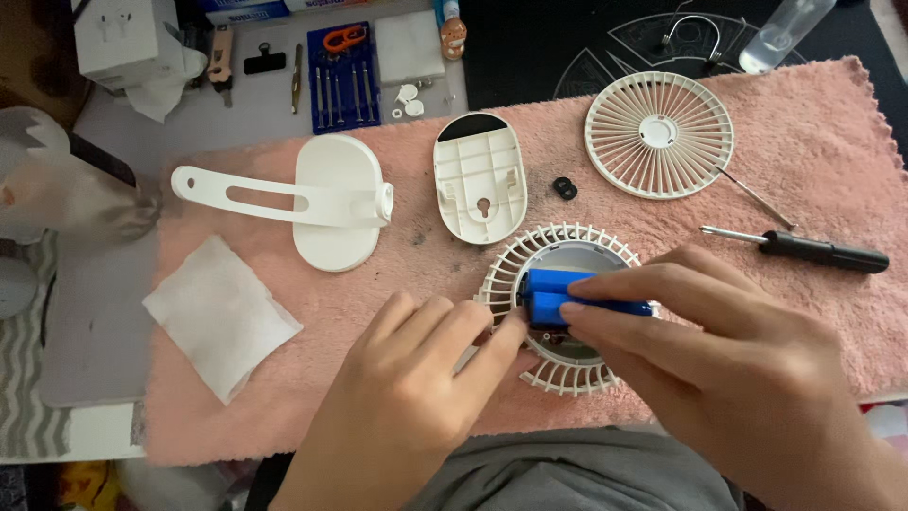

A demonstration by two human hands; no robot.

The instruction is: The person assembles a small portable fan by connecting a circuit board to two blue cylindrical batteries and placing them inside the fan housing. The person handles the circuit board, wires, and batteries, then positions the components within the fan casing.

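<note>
On the pink towel (pixel 813 142), near its front edge, lies the white rear fan housing (pixel 558 374), a round grille shell with a blue battery pack (pixel 553 293) seated across its centre. The right hand (pixel 747 369) grips the battery pack, thumb and forefinger closed on its right end and covering most of it. The left hand (pixel 416 388) rests on the housing's left rim, fingers loosely curled, fingertips touching the grille beside the pack; it grasps nothing. Behind the housing lie an oval white base cover (pixel 478 175), inner side up, and a small black ring (pixel 565 188). To the left lies the white stand with its slotted arm (pixel 322 199), and further left a folded white tissue (pixel 222 312). The front fan grille (pixel 659 132) lies at rear right, well apart. A black-handled screwdriver (pixel 804 248) lies just beyond the right hand. A blue screwdriver set (pixel 342 66) sits off the towel, at the rear.
</note>
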